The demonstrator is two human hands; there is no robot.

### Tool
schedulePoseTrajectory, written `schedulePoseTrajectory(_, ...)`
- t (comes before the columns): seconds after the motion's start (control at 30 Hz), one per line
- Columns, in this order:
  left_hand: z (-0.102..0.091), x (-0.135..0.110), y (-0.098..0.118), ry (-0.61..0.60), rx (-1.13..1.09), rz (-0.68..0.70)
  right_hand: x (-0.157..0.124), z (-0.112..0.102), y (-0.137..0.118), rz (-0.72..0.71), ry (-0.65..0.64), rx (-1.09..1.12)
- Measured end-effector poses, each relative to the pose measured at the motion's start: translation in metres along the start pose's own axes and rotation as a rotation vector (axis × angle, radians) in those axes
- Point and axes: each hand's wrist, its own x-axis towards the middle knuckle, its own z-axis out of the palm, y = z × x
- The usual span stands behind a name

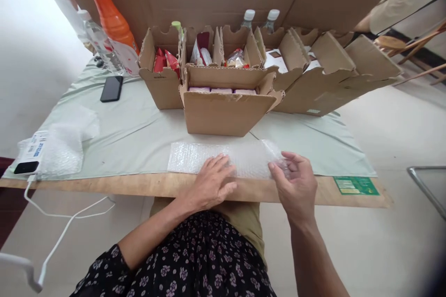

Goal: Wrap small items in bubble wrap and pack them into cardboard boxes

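A sheet of clear bubble wrap [195,158] lies flat at the near edge of the table [156,185]. My left hand [211,181] rests on its middle with the fingers stretched out flat. My right hand [296,183] pinches the sheet's right end, which lifts and curls slightly off the cloth. Just behind the sheet stands an open cardboard box [225,111] with pale pink packets [221,90] lined up inside.
Several open cardboard boxes [163,83] with snacks stand in a row behind. An orange bottle [113,21], clear bottles, a black phone [112,88], a bubble wrap pile [64,144] and a charger with white cable [26,167] occupy the left. A green card [355,185] lies right.
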Motion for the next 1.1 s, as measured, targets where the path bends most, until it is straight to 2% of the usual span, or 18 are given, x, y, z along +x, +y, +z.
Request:
schedulePoseTrajectory(0.07,-0.009,-0.005,-0.003,0.128,-0.33,-0.131,-0.011,0.015,-0.028,-0.042,-0.066,0.071)
schedulePoseTrajectory(0.1,-0.014,-0.008,-0.007,0.173,-0.499,-0.201,-0.017,0.028,-0.04,-0.069,-0.139,0.094)
schedulePoseTrajectory(0.17,-0.025,-0.014,-0.019,0.23,-0.722,-0.301,-0.029,0.055,-0.057,-0.135,-0.356,0.128)
schedulePoseTrajectory(0.2,-0.03,-0.016,-0.025,0.263,-0.741,-0.334,-0.033,0.067,-0.062,-0.171,-0.479,0.137)
schedulePoseTrajectory(0.27,-0.038,-0.019,-0.038,0.351,-0.638,-0.39,-0.038,0.082,-0.064,-0.235,-0.658,0.143)
schedulePoseTrajectory(0.3,-0.041,-0.019,-0.044,0.396,-0.56,-0.419,-0.037,0.084,-0.062,-0.255,-0.688,0.138)
schedulePoseTrajectory(0.4,-0.046,-0.017,-0.057,0.473,-0.409,-0.49,-0.029,0.079,-0.05,-0.313,-0.587,0.042)
schedulePoseTrajectory(0.47,-0.047,-0.015,-0.062,0.495,-0.321,-0.535,-0.022,0.075,-0.041,-0.414,-0.518,-0.092)
schedulePoseTrajectory(0.57,-0.051,-0.014,-0.066,0.519,-0.198,-0.608,-0.018,0.084,-0.031,-0.592,-0.53,-0.299)
schedulePoseTrajectory(0.67,-0.056,-0.016,-0.067,0.475,0.036,-0.65,-0.02,0.1,-0.024,-0.645,-0.582,-0.462)
schedulePoseTrajectory(0.73,-0.058,-0.018,-0.067,0.418,0.248,-0.643,-0.022,0.106,-0.021,-0.634,-0.61,-0.522)
schedulePoseTrajectory(0.8,-0.057,-0.022,-0.065,0.419,0.415,-0.595,-0.021,0.106,-0.021,-0.629,-0.625,-0.537)
schedulePoseTrajectory(0.93,-0.046,-0.024,-0.062,0.481,0.586,-0.337,-0.017,0.107,-0.026,-0.653,-0.61,-0.509)
schedulePoseTrajectory(1.03,-0.032,-0.022,-0.068,0.325,0.623,-0.162,-0.017,0.12,-0.022,-0.676,-0.663,-0.496)
schedulePoseTrajectory(1.1,-0.024,-0.021,-0.074,0.21,0.633,-0.154,-0.019,0.13,-0.016,-0.673,-0.709,-0.506)
